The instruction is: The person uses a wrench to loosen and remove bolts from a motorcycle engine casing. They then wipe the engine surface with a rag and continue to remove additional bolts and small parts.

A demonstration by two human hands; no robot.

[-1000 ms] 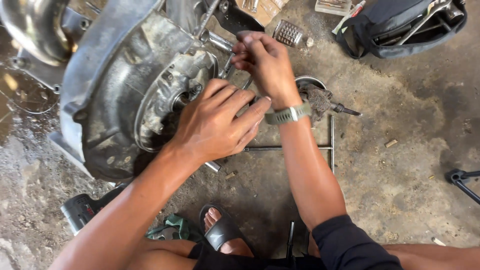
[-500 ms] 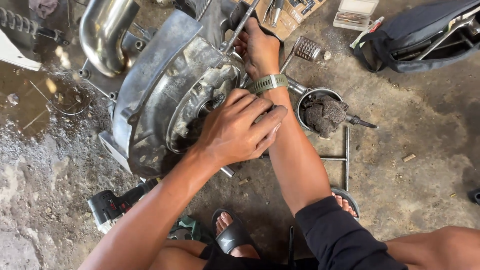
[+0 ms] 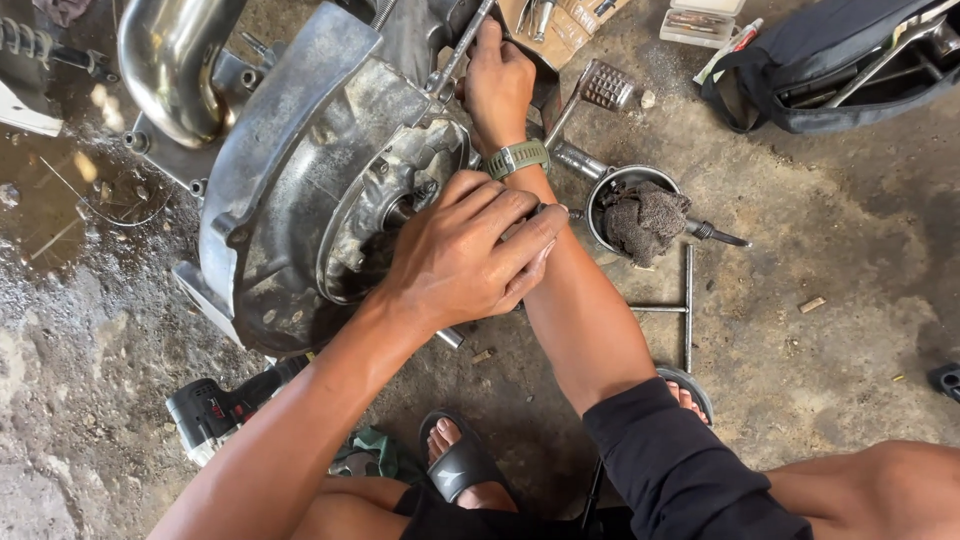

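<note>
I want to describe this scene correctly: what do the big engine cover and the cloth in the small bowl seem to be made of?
Engine cover: probably cast aluminium, dull grey, grimy, with a rough inner face. Cloth: looks like coarse woven or terry fabric, dark and dirty, crumpled.

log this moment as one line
left hand: pressed on engine casing | right hand: gripping metal tool | rag in bowl beside

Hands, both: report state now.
Left hand: fingers curled, pressed on the engine casing; holding anything cannot be told.
Right hand: closed on a metal rod tool.
</note>
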